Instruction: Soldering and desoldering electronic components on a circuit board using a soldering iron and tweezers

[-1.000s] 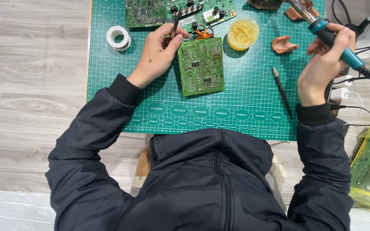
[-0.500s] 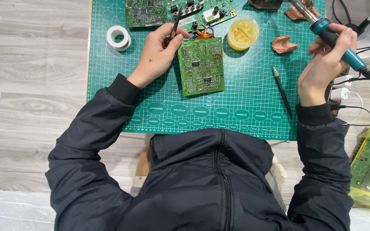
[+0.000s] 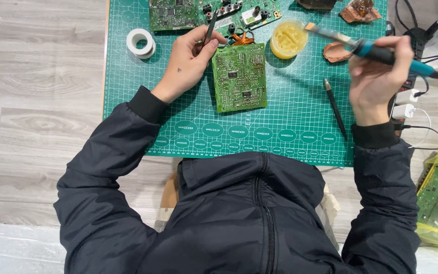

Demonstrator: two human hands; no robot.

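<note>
A soldering iron [image 3: 371,49] is gripped by the right hand [image 3: 378,76], tip aimed left toward the circuit board [image 3: 240,77], beside which tweezers [image 3: 209,31] are pinched by the left hand [image 3: 188,63].

Iron [image 3: 381,50]: blue handle, metal tip pointing left, held near level in the right hand [image 3: 378,81], raised above the mat, tip just beside the yellow tub.
Tweezers [image 3: 210,31]: dark, slim, pinched in the left hand [image 3: 188,63], tilted, points toward the far boards.
Board [image 3: 240,77]: green, rectangular, flat on the mat, solder side up, just right of the left hand.
</note>
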